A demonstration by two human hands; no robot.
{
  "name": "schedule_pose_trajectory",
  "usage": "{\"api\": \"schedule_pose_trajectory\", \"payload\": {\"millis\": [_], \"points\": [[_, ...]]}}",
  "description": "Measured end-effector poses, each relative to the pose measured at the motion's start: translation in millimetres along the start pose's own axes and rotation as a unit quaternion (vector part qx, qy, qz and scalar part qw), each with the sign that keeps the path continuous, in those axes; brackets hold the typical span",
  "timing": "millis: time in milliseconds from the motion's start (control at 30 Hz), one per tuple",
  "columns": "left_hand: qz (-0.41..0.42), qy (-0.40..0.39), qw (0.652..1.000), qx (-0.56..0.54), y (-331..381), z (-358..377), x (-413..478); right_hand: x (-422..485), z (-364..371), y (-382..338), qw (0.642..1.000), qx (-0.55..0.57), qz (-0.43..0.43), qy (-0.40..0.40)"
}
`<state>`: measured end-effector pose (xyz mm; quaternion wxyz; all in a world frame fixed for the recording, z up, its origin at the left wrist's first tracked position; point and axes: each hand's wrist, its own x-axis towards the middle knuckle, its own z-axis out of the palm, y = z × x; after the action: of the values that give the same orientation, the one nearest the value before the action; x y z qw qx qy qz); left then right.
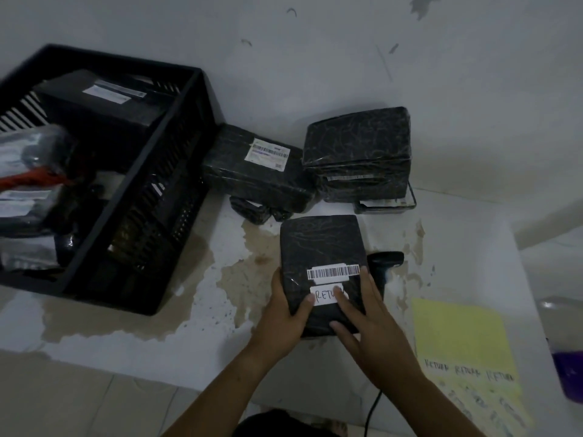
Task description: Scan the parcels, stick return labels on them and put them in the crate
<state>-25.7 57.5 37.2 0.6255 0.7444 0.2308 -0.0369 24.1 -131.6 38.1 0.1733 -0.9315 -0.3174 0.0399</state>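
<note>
A black wrapped parcel (pixel 320 244) lies on the white table in front of me, with a barcode strip (pixel 332 272) and a white return label (pixel 325 296) on its near half. My left hand (pixel 284 313) grips the parcel's left edge, thumb on top beside the label. Flat on the parcel lies my right hand (pixel 366 323), its fingers pressing on the label. The black barcode scanner (pixel 383 263) lies just right of the parcel. The black crate (pixel 176 171) stands at the left and holds several parcels.
Two more black parcels (pixel 262 171) (pixel 359 152) stand behind, against the wall, with smaller packets under them. A yellow sheet of return labels (pixel 460 335) lies at the right. A purple object (pixel 568 370) sits at the right edge. The table's surface is stained and peeling.
</note>
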Motion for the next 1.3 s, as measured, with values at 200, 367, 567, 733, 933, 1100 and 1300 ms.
{"api": "schedule_pose_trajectory", "payload": {"millis": [200,367,567,733,933,1100,1300], "points": [[-0.028,0.009,0.999,-0.029,9.1,-2.3,-5.0,0.2,-18.2,-8.4,0.926,0.316,0.201,0.045],[-0.043,0.018,0.998,-0.05,16.6,1.3,-21.9,2.4,-24.9,-6.7,0.852,0.449,0.263,-0.05],[0.031,0.1,0.993,-0.056,68.5,-11.9,-52.5,1.9,-57.0,-34.2,0.806,0.538,0.245,0.027],[0.128,0.145,0.979,-0.062,107.7,-65.3,-77.6,29.6,-88.1,-92.5,0.775,0.589,0.219,0.058],[0.179,0.235,0.954,-0.052,143.2,-195.0,-80.7,96.9,-119.2,-201.5,0.79,0.605,0.099,0.017],[0.209,0.254,0.944,0.01,159.8,-319.9,-83.4,152.0,-120.3,-303.5,0.8,0.599,-0.019,0.021],[0.168,0.277,0.946,0.03,136.0,-418.4,-75.2,198.7,-90.0,-380.0,0.847,0.527,-0.008,-0.059]]}}
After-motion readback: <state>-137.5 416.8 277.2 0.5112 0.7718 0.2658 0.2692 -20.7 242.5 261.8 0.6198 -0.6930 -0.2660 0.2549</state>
